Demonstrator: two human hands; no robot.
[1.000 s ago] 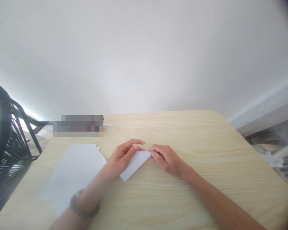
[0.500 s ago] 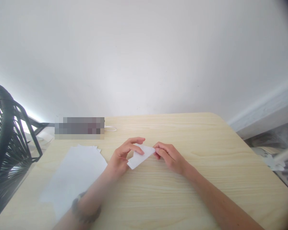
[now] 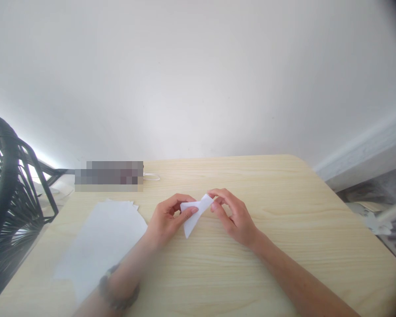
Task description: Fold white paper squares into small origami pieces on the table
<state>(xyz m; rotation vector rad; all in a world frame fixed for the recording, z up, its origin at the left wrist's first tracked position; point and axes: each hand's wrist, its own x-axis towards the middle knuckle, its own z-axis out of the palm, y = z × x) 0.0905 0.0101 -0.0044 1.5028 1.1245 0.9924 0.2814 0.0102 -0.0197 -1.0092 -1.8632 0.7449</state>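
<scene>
Above the middle of the pale wood-grain tabletop, I have a small folded piece of white paper between my two hands, slanting from a pointed lower-left tip up to a blunt upper-right end. My left hand has its grip closed on it, thumb laid across the front and fingers curled behind. At the upper-right end, my right hand keeps thumb and index finger a little apart, both tips right at the paper's edge; from here I can't tell whether that grip pinches it or merely touches.

To my left, a loose stack of white sheets lies on the wood, corners fanned, partly under my left forearm with its dark bracelet. Beyond the stack, a white loop pokes out beside a pixelated patch. A black woven chair stands at the left, and a white wall rises behind.
</scene>
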